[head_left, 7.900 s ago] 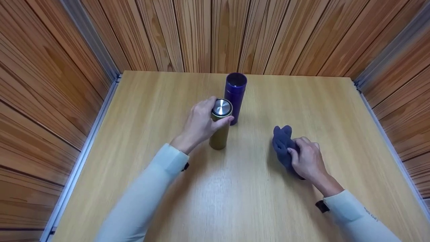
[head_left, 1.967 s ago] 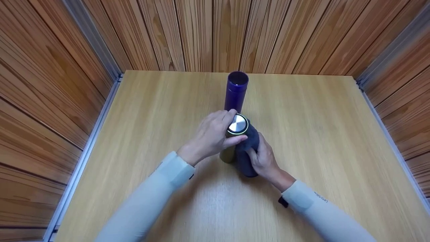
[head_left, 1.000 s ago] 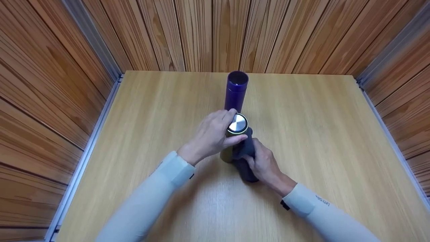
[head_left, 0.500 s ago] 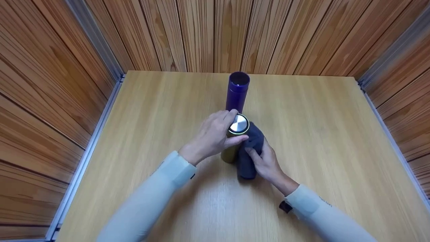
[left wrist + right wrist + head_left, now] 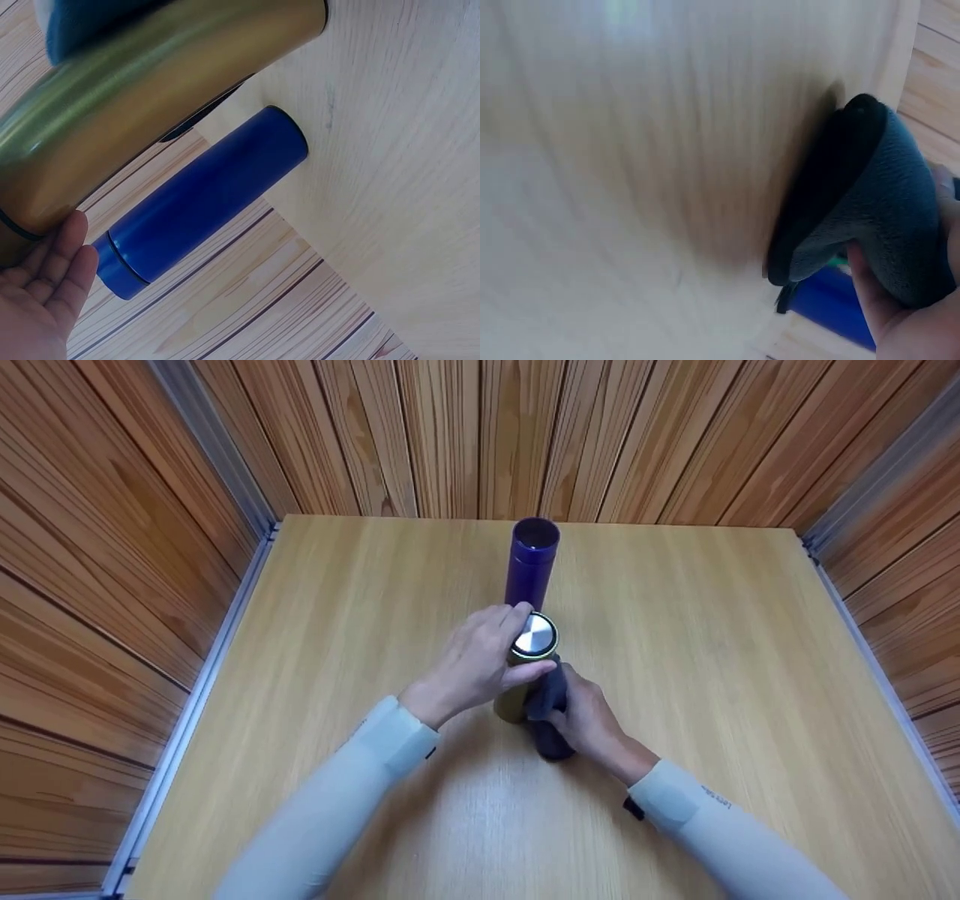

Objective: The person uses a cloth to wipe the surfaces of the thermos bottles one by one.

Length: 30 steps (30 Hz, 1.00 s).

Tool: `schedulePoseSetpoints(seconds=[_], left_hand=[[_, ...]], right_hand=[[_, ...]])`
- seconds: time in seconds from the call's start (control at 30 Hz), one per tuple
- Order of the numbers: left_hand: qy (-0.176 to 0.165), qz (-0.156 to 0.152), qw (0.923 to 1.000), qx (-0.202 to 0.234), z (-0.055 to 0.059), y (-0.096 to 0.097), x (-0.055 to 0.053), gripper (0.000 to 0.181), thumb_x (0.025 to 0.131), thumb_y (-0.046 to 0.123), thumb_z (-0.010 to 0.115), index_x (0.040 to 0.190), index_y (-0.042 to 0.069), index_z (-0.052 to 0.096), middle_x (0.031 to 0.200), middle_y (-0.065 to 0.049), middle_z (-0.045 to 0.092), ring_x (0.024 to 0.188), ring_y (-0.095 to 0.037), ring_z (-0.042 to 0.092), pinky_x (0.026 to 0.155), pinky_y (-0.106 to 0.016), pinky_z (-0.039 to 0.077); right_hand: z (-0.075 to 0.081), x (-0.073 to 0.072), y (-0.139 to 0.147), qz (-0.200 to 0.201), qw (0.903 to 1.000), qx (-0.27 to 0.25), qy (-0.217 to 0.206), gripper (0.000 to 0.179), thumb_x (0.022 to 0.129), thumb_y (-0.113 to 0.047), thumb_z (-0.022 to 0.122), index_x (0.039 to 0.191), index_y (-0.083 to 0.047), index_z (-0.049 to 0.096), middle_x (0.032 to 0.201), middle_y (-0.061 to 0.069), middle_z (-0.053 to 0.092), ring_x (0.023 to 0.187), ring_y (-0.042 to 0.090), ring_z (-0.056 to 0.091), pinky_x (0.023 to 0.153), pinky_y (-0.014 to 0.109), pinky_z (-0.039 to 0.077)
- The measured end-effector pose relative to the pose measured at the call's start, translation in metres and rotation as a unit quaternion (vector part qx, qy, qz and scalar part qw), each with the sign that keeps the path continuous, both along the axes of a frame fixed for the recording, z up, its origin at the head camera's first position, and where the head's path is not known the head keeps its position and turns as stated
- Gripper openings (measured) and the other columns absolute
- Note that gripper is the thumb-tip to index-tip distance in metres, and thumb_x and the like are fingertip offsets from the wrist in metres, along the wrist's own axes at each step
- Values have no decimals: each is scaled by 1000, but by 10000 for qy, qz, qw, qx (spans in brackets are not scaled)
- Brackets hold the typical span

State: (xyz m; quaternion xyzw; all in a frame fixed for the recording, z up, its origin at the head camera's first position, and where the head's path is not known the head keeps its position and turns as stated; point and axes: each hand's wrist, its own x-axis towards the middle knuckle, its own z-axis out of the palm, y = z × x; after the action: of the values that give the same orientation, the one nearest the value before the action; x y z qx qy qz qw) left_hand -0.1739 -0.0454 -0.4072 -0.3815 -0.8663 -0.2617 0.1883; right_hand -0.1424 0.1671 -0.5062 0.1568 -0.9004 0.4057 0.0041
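In the head view my left hand (image 5: 480,660) grips the upper part of a gold bottle (image 5: 512,701) with a shiny silver lid (image 5: 535,634). The bottle stands upright on the table. My right hand (image 5: 596,716) holds a folded dark grey cloth (image 5: 547,697) against the bottle's right side, covering part of it. The left wrist view has the fingertips (image 5: 71,240) at the gold bottle (image 5: 150,97) near its lid end. The right wrist view shows the thumb pinching the thick cloth (image 5: 889,214).
Just behind the gold bottle stands a dark blue-purple bottle (image 5: 528,574), upright; its lower part is hidden. The wooden table (image 5: 712,660) is bordered by wood-panelled walls (image 5: 442,442) at the back and sides, with metal rails (image 5: 202,675) along the edges.
Since the oldest frame, the gold bottle has come right and nearer in my left hand, and the cloth has moved left onto it. Lately my right hand shifts the cloth about the bottle's side.
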Motion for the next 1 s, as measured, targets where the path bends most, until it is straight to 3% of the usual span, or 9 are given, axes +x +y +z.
schedulePoseSetpoints(seconds=[0.17, 0.47, 0.6, 0.77, 1.0], left_hand=[[12, 30, 10000, -36, -1, -1, 0, 70, 96, 56, 66, 133, -3, 54, 107, -9, 66, 92, -20, 60, 85, -35, 53], [103, 65, 9999, -24, -1, -3, 0, 69, 97, 56, 64, 133, -2, 54, 105, -8, 66, 92, -21, 60, 83, -36, 53], [157, 59, 9999, -22, 0, -3, -1, 70, 97, 56, 62, 134, -3, 54, 107, -8, 66, 93, -22, 61, 86, -36, 53], [51, 34, 10000, -13, 1, -3, 0, 70, 97, 57, 62, 134, -2, 53, 109, -9, 66, 95, -22, 61, 87, -37, 53], [-105, -10, 9999, -83, 2, -1, 0, 69, 98, 58, 60, 135, 0, 52, 108, -8, 65, 93, -20, 58, 85, -35, 52]], right_hand=[[3, -2, 2, -137, 9985, 177, -504, 50, 86, 8, 74, 130, -3, 55, 125, 17, 68, 120, 30, 64, 105, 50, 47], [17, 15, -4, -424, 9898, -624, -1207, 71, 85, -18, 85, 144, -4, 48, 137, 15, 62, 128, 28, 58, 112, 50, 41], [25, 20, -7, -372, 9906, -747, -1088, 72, 83, -6, 83, 144, -3, 46, 136, 15, 59, 128, 31, 57, 113, 53, 38], [20, 15, -10, -188, 9963, -671, -498, 89, 78, 2, 85, 152, -5, 36, 145, 15, 51, 136, 30, 49, 117, 53, 33], [4, 3, -12, 201, 9966, -538, -591, 90, 78, -1, 86, 153, -9, 36, 146, 12, 54, 132, 25, 54, 113, 47, 40]])
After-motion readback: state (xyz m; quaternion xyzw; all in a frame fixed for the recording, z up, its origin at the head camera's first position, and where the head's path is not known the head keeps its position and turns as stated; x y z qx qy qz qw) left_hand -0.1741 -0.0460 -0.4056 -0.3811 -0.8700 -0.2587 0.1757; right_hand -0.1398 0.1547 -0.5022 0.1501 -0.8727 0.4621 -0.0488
